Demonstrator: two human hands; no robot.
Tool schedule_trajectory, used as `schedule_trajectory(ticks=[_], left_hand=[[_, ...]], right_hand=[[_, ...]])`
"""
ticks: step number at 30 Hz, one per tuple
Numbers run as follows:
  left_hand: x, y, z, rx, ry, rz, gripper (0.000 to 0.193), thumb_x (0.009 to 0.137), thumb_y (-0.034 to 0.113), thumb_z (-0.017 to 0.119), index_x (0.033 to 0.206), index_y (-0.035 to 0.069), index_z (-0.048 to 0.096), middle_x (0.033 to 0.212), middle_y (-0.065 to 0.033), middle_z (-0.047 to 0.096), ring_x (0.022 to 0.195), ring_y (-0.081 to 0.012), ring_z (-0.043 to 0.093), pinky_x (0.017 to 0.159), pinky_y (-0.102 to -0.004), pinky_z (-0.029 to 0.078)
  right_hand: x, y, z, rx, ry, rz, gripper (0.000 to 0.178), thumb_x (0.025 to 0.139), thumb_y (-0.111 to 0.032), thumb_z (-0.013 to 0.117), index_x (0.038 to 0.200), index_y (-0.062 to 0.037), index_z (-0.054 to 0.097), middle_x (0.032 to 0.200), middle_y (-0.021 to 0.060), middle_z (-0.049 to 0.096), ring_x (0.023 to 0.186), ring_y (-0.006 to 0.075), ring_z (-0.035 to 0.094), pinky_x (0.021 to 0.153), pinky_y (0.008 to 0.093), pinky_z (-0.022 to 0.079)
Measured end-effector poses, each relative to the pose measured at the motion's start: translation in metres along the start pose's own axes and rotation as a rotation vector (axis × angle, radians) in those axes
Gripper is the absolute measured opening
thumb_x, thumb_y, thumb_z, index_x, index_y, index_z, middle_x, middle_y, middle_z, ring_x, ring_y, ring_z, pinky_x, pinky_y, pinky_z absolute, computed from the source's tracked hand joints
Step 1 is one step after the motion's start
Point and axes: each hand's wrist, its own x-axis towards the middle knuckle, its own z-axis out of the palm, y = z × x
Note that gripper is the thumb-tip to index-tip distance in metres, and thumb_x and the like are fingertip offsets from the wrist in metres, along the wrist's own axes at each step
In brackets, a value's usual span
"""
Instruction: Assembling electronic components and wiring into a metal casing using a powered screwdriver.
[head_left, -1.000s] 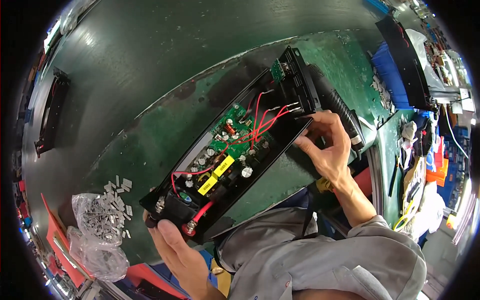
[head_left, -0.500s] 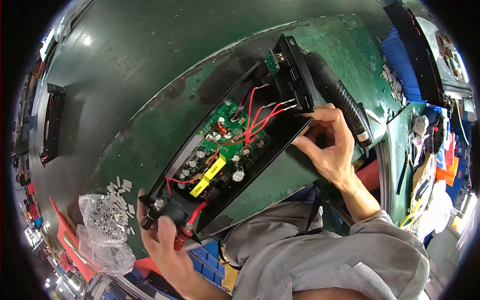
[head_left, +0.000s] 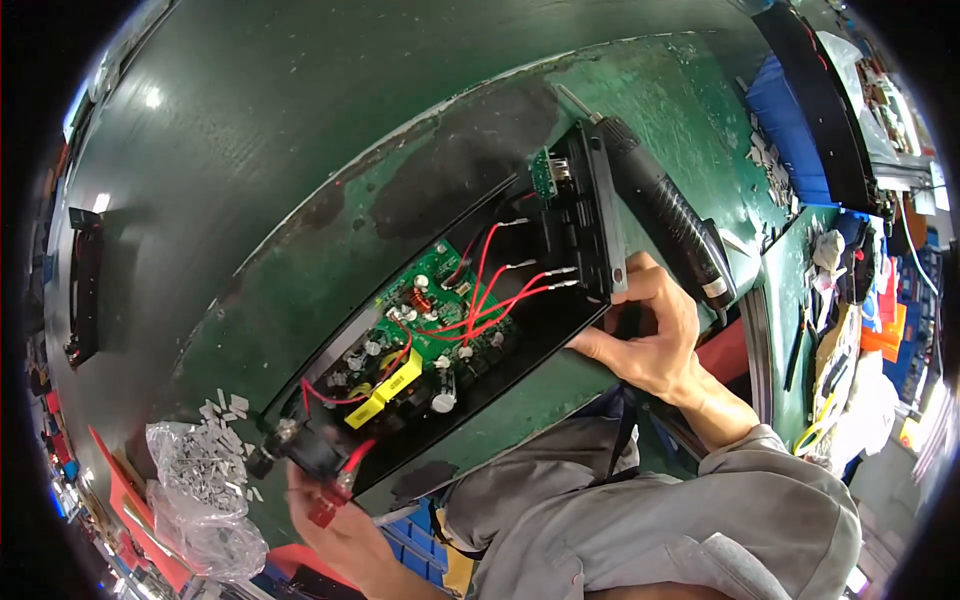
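Note:
An open black power inverter casing (head_left: 480,405) lies slantwise in front of me, its green circuit board (head_left: 440,285) exposed. Red wires (head_left: 490,300) with bare metal tips run from the board toward a black end panel (head_left: 597,215), which stands at the far right end. My right hand (head_left: 650,335) pinches the lower corner of that panel, thumb against the casing's edge. At the near left end, a red terminal (head_left: 328,500) and a black terminal (head_left: 262,462) stick out. My left hand (head_left: 345,540) is under the red terminal, its fingers mostly hidden and blurred.
Behind the panel lies a black electric screwdriver (head_left: 665,200). A plastic bag (head_left: 205,480) of small grey pieces sits at the left, some spilled. Another black casing part (head_left: 85,285) is at far left. A blue bin (head_left: 790,130) stands at the right.
The inverter has shifted slightly left and toward me, and its end panel has turned more upright. My left thumb has come off the top of the terminals; my right hand keeps its hold.

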Motion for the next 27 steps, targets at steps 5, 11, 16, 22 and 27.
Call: schedule_trajectory(ticks=[5,11,16,22,27], left_hand=[[-0.004,-0.008,0.011,0.189,-0.024,-0.1,0.051,0.101,0.025,0.049,0.14,-0.008,0.047,0.133,-0.0213,0.059,0.117,-0.0281,0.06,0.099,-0.0379,0.047],[-0.002,-0.007,0.0,0.389,-0.11,0.004,0.068,0.103,0.048,0.048,0.14,-0.01,0.046,0.126,-0.0182,0.065,0.101,-0.0211,0.067,0.081,-0.0284,0.052],[-0.009,0.002,0.044,-0.293,0.003,-0.091,0.064,0.1,0.033,0.064,0.143,-0.007,0.038,0.113,-0.0162,0.066,0.088,-0.0158,0.068,0.073,-0.0243,0.054],[0.007,0.043,0.035,0.03,-0.21,-0.044,0.039,0.102,0.016,0.062,0.133,-0.004,0.05,0.122,-0.0116,0.064,0.111,-0.015,0.061,0.097,-0.0302,0.047],[0.016,0.083,-0.084,0.406,0.373,0.258,0.023,0.103,0.012,0.054,0.115,-0.003,0.067,0.106,-0.0108,0.072,0.094,-0.0169,0.068,0.086,-0.0315,0.053]], right_hand=[[0.002,0.007,-0.005,-0.122,0.049,-0.206,0.05,0.068,-0.012,0.094,0.101,-0.0018,0.059,0.095,0.0143,0.066,0.064,0.0163,0.06,0.052,0.0266,0.048],[0.001,0.004,0.003,-0.244,0.073,-0.183,0.056,0.064,-0.015,0.097,0.1,-0.0018,0.057,0.095,0.0154,0.065,0.068,0.0186,0.062,0.055,0.0291,0.049],[-0.03,0.025,-0.001,-0.348,0.2,0.178,0.056,0.074,-0.004,0.082,0.125,0.0011,0.059,0.108,0.0071,0.064,0.094,0.0158,0.062,0.083,0.0298,0.052],[-0.044,0.074,-0.016,-0.155,0.293,0.208,0.057,0.089,0.001,0.074,0.14,0.0024,0.05,0.121,0.008,0.062,0.107,0.0183,0.061,0.098,0.0315,0.048],[-0.03,0.054,-0.003,-0.061,0.329,0.183,0.042,0.1,-0.012,0.064,0.14,-0.0021,0.053,0.119,0.006,0.065,0.095,0.0117,0.063,0.075,0.023,0.048]])
